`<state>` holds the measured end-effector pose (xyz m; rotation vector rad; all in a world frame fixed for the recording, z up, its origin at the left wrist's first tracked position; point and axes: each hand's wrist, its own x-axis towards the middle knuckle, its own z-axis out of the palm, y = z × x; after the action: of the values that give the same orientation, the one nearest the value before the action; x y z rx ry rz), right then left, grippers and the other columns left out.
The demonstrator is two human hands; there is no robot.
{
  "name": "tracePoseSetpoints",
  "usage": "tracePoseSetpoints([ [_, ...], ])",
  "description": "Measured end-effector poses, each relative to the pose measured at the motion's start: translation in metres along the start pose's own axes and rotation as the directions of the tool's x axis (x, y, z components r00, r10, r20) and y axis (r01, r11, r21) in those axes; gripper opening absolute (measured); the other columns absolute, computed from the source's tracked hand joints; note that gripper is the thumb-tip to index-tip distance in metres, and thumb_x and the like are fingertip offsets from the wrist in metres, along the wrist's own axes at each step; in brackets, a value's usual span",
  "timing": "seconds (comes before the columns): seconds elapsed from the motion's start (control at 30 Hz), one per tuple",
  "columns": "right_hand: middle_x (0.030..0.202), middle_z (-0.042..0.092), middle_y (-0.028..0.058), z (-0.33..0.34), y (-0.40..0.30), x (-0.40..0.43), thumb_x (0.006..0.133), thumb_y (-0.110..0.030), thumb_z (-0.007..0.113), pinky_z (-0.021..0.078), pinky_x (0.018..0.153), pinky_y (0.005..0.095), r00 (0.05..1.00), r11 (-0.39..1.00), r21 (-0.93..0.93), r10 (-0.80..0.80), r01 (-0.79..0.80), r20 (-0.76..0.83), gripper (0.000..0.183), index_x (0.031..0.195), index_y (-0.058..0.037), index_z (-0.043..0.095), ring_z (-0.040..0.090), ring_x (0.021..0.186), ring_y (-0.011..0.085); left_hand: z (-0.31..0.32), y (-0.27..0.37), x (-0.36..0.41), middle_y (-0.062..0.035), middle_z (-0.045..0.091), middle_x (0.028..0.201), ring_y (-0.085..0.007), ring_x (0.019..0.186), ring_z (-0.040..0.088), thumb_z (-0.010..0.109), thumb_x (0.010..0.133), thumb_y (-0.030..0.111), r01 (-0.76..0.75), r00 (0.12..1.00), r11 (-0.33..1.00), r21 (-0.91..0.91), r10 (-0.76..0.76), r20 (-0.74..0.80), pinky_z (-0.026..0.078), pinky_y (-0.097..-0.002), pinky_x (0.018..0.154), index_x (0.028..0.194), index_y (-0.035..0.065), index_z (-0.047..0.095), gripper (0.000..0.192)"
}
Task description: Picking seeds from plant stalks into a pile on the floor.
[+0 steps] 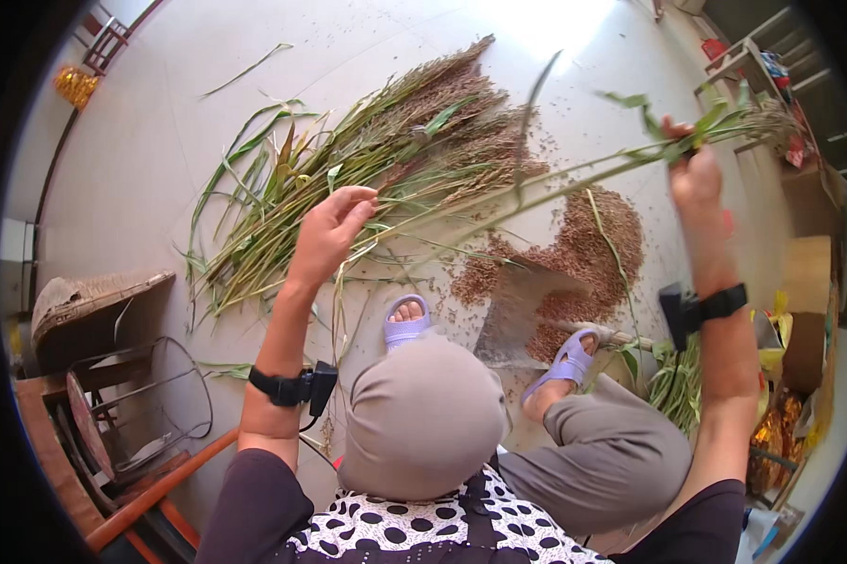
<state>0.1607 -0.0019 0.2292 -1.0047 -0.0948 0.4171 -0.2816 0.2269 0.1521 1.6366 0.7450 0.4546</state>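
My right hand (694,166), raised at the right, is closed around several long green grain stalks (585,180). Their leafy seed heads (765,123) stick out beyond the fist, blurred by motion, and the stems run down toward the left. My left hand (335,222) hovers over a heap of cut stalks (282,225), thumb and forefinger brought together. Whether a stem is pinched between them cannot be made out. The heap's brown seed heads (458,120) fan toward the upper right. Loose reddish-brown grain (599,240) lies piled on the floor around a flat metal blade (515,310).
A wooden handle (599,335) lies by my sandalled right foot (568,363). More green stalks (677,388) lie under my right arm. A metal-framed stand (141,416) and a worn curved container (99,303) are at left. Cardboard boxes (807,282) line the right side.
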Motion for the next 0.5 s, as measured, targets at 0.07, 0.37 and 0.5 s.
tracePoseSetpoints([
  [0.07, 0.084, 0.057, 0.0146, -0.005, -0.074, 0.019, 0.095, -0.004, 0.041, 0.0505, 0.095, 0.0484, 0.982, 0.982, 0.040, -0.188, 0.187, 0.022, 0.014, 0.088, 0.0034, 0.051, 0.060, 0.087, 0.0291, 0.000, 0.033, -0.017, -0.0081, 0.065, 0.103, -0.0155, 0.096, 0.062, 0.053, 0.096, 0.015, -0.080, 0.997, 0.992, 0.093, 0.080, 0.000, 0.048, -0.0275, 0.086, 0.114, 0.0001, 0.060, 0.024],
  [0.37, 0.063, 0.049, 0.0043, 0.008, -0.350, -0.110, 0.096, -0.016, 0.041, 0.0443, 0.053, 0.0333, 0.719, 0.598, -0.468, -0.683, 0.650, 0.127, 0.018, 0.081, -0.0100, 0.050, 0.048, 0.054, 0.0178, -0.028, 0.107, -0.069, -0.0065, 0.065, 0.099, -0.0120, 0.088, 0.061, 0.050, 0.097, 0.012, -0.249, 0.968, 0.968, 0.017, 0.249, -0.020, 0.048, -0.0253, 0.080, 0.114, 0.0015, 0.060, 0.023],
  [0.5, 0.066, 0.041, -0.0050, -0.020, -0.372, -0.197, 0.097, -0.010, 0.034, 0.0328, 0.043, 0.0206, 0.901, 0.583, -0.713, -0.404, 0.389, 0.161, 0.014, 0.090, -0.0125, 0.047, 0.037, 0.049, 0.0043, -0.017, 0.178, -0.102, -0.0058, 0.064, 0.095, -0.0090, 0.079, 0.057, 0.050, 0.097, 0.013, -0.412, 0.911, 0.903, 0.123, 0.407, 0.066, 0.046, -0.0227, 0.074, 0.114, 0.0013, 0.061, 0.023],
])
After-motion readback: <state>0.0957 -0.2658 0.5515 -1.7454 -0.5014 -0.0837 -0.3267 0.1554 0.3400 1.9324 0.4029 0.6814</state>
